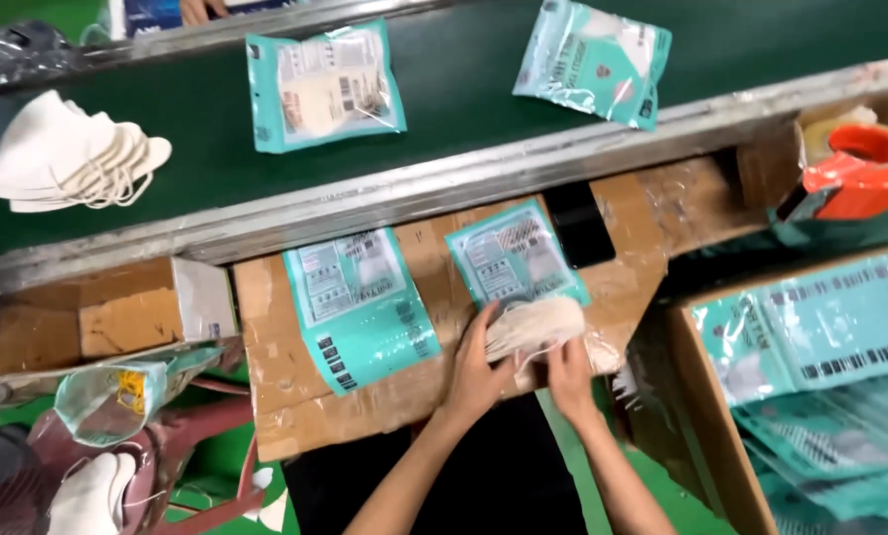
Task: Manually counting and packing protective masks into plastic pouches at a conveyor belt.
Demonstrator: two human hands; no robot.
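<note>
Both hands' grip [523, 362] holds white mask [535, 325] at teal pouch [508, 258] mouth.

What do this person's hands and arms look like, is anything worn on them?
Both arms are bare up to the picture's lower edge: no sleeves show. The left hand and right hand wear no gloves, and no rings, watch or bracelet can be seen. The fingers are uncovered too. Nothing is marked on them.

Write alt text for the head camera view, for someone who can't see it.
Two bare hands, left hand and right hand, press a folded white mask at the mouth of a teal pouch on a taped cardboard surface. A second pouch lies alongside; a green conveyor belt carries more.
</note>
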